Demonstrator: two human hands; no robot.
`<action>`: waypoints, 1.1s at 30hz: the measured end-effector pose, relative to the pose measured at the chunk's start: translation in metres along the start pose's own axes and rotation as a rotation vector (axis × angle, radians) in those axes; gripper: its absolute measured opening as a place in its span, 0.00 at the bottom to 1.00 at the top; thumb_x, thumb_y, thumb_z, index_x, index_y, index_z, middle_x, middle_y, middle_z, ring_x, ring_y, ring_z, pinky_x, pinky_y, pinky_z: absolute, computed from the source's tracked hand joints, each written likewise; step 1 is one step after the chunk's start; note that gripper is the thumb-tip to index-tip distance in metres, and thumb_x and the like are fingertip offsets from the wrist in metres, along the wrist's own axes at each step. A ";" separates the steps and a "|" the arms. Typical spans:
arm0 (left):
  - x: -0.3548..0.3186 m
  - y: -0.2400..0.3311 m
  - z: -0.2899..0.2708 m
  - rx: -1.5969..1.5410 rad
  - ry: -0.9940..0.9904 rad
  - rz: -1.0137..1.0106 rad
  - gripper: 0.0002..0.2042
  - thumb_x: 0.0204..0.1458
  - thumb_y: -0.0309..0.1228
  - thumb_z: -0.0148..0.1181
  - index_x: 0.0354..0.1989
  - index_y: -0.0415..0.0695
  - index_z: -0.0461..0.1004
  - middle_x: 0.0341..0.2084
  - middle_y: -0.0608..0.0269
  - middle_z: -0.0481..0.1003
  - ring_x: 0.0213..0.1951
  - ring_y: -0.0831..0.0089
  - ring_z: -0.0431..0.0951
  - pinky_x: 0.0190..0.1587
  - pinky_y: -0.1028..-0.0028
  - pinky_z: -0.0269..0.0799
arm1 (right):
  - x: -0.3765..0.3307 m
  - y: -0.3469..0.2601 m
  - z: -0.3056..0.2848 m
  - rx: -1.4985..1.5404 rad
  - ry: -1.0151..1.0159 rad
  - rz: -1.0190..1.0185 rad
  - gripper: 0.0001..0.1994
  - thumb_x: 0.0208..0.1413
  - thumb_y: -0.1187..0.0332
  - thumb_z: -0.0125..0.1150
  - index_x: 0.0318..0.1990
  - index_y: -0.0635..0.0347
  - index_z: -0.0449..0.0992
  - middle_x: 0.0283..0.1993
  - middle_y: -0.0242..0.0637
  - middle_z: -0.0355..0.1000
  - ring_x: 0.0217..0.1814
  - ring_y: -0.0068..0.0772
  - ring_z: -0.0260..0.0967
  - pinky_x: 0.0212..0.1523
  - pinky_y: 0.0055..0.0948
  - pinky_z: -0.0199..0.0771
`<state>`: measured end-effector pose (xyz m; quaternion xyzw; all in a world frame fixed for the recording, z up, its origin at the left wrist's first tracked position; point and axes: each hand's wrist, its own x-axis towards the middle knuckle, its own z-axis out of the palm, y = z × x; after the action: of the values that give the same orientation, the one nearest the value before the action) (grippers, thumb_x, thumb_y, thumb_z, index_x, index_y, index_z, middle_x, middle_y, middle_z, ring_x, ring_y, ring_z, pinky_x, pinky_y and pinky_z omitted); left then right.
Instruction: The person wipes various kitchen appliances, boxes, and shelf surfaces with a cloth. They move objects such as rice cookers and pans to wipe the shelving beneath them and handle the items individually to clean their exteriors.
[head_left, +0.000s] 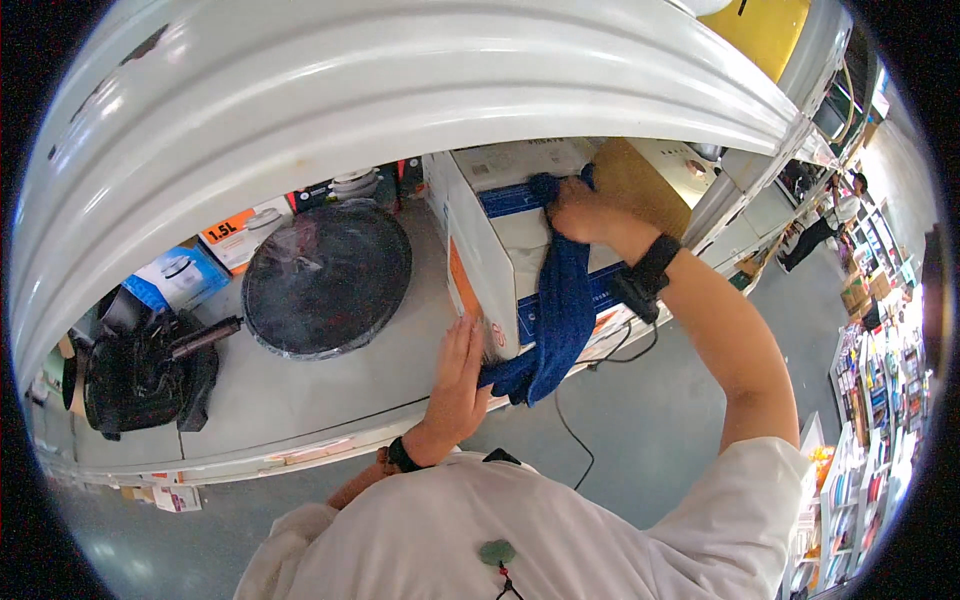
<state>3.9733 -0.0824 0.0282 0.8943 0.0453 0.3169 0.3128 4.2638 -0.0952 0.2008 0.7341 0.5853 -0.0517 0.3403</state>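
Note:
A dark blue cloth (566, 310) drapes over the top of a white carton (512, 238) with blue and orange panels, which sits on the shelf in front of me. My right hand (580, 212) is closed on the bunched far end of the cloth, pressing it on the carton's top. With fingers stretched out, my left hand (458, 378) lies flat against the carton's left side near its front corner. The cloth's near end hangs over the front edge and reaches beside the left hand, whose thumb is partly hidden there.
A round black pan (328, 280) in clear wrap and black cookware (150, 375) stand left on the shelf (300, 395). Small boxes (180, 275) line the back. A white upper shelf (450, 90) overhangs. A brown carton (640, 185) stands right. A cable (580, 440) hangs below; a person (825, 225) is far right.

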 end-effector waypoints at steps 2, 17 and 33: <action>0.000 0.001 -0.006 0.008 0.027 -0.006 0.38 0.48 0.22 0.53 0.69 0.31 0.44 0.69 0.36 0.42 0.69 0.38 0.43 0.70 0.50 0.38 | -0.003 -0.022 0.016 0.748 0.504 -0.075 0.21 0.61 0.68 0.44 0.57 0.77 0.60 0.59 0.65 0.57 0.62 0.63 0.55 0.65 0.46 0.54; -0.003 -0.001 -0.033 0.083 0.065 -0.015 0.35 0.43 0.20 0.55 0.66 0.37 0.56 0.67 0.43 0.51 0.67 0.43 0.52 0.68 0.54 0.47 | -0.005 0.004 0.067 0.214 0.418 0.233 0.19 0.60 0.64 0.43 0.47 0.71 0.74 0.52 0.61 0.69 0.57 0.59 0.64 0.56 0.46 0.68; 0.128 0.034 -0.077 0.000 0.163 0.150 0.24 0.55 0.25 0.50 0.63 0.41 0.63 0.55 0.44 0.69 0.60 0.53 0.66 0.63 0.62 0.59 | -0.201 -0.134 0.046 0.857 1.698 0.185 0.15 0.57 0.77 0.52 0.52 0.69 0.68 0.52 0.49 0.71 0.55 0.41 0.69 0.60 0.36 0.65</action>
<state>4.0248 -0.0328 0.1637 0.8665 0.0033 0.4109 0.2834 4.0964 -0.2755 0.2018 0.6321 0.5078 0.3156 -0.4930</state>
